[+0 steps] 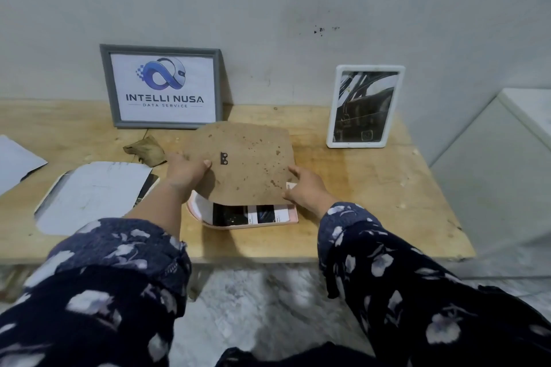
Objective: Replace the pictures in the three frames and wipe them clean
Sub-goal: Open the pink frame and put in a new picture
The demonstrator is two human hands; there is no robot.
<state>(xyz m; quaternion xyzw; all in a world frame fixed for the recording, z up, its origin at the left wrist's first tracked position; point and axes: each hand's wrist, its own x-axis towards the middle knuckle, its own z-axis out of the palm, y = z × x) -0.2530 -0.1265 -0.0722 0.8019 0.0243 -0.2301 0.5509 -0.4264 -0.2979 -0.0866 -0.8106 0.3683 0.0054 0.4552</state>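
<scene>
A brown backing board with a small metal hanger is tilted over a pink frame lying face down on the wooden table. A picture with dark and white patches shows inside that frame. My left hand grips the board's left edge, thumb on top. My right hand holds its lower right corner. A grey frame with a logo print leans on the wall at the back left. A white frame with a dark picture stands at the back right.
Loose sheets of paper lie on the table's left part, another sheet at the far left edge. A crumpled brown cloth sits behind my left hand. A white cabinet stands to the right of the table.
</scene>
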